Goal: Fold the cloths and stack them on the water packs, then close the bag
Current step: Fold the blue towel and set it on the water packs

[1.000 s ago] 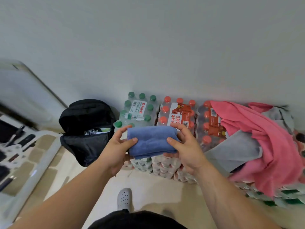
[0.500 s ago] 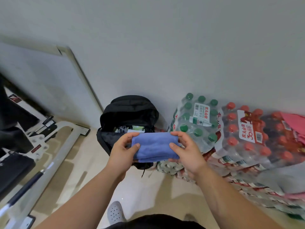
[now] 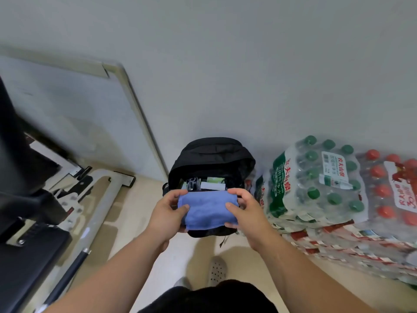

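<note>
A folded blue cloth (image 3: 207,210) is held between my two hands, in front of the open mouth of a black backpack (image 3: 211,158) that stands on the floor against the wall. My left hand (image 3: 168,214) grips the cloth's left end and my right hand (image 3: 244,210) its right end. Inside the bag I see white and green items. To the right lie stacked water packs: one with green caps (image 3: 316,184) and one with red caps (image 3: 392,188). The cloth hides the bag's front.
A whiteboard (image 3: 74,114) leans on the wall at left. Black equipment and a grey metal frame (image 3: 97,213) fill the left side. My grey perforated shoe (image 3: 217,271) stands on the beige floor below the bag.
My view and both hands have swung left, carrying the blue cloth from above the water packs to right over the open backpack. The pink and grey cloths have left the view.
</note>
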